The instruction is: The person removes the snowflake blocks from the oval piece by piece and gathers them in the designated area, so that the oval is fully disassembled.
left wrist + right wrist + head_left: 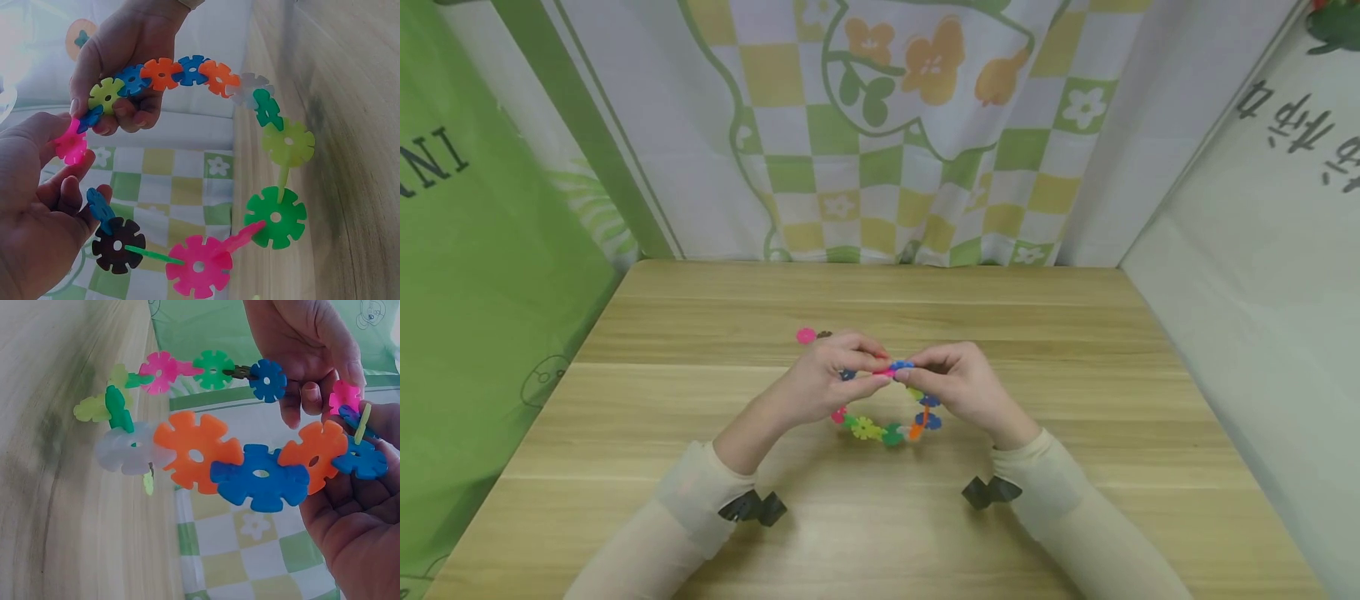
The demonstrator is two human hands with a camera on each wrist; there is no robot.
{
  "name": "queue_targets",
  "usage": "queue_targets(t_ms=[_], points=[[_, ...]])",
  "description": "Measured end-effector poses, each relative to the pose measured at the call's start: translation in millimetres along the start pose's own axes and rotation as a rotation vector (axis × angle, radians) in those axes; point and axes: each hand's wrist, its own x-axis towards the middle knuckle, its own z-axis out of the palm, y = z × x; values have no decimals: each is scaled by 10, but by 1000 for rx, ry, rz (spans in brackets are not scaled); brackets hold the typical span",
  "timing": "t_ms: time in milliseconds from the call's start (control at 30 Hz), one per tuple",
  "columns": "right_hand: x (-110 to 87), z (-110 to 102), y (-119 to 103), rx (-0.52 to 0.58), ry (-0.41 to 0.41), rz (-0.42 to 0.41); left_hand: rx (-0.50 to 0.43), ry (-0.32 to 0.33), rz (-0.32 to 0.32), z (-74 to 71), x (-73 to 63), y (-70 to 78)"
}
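Both hands hold a chain of colourful plastic snowflake discs above the table, and it bends round into a loop. My left hand (820,379) pinches a pink disc (74,149) between thumb and fingers. Against it, my right hand (966,387) pinches a small blue disc (91,117), which overlaps the pink one. From there the chain runs through orange, blue, clear, yellow-green and green discs (289,228). Its other end is a blue disc (267,392), close to the left hand's lower fingers in the left wrist view and linked to a dark brown disc (106,256).
On the wooden table (1045,533), past the left hand, lie a loose pink disc (806,336) and a dark disc (824,334). A checked curtain (925,183) hangs at the back edge. Green sheeting (497,292) stands at left, a white one (1247,250) at right.
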Motion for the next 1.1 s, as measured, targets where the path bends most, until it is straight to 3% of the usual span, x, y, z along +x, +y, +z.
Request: queue_targets(t_ms=[533,800,1100], points=[[-7,-5,-33,-83,-44,-72,49,36,62,17,9,25],[-10,-3,-30,-72,-34,-101,32,24,33,6,18,29],[-13,4,-23,-75,3,-72,23,12,23,21,28,16]])
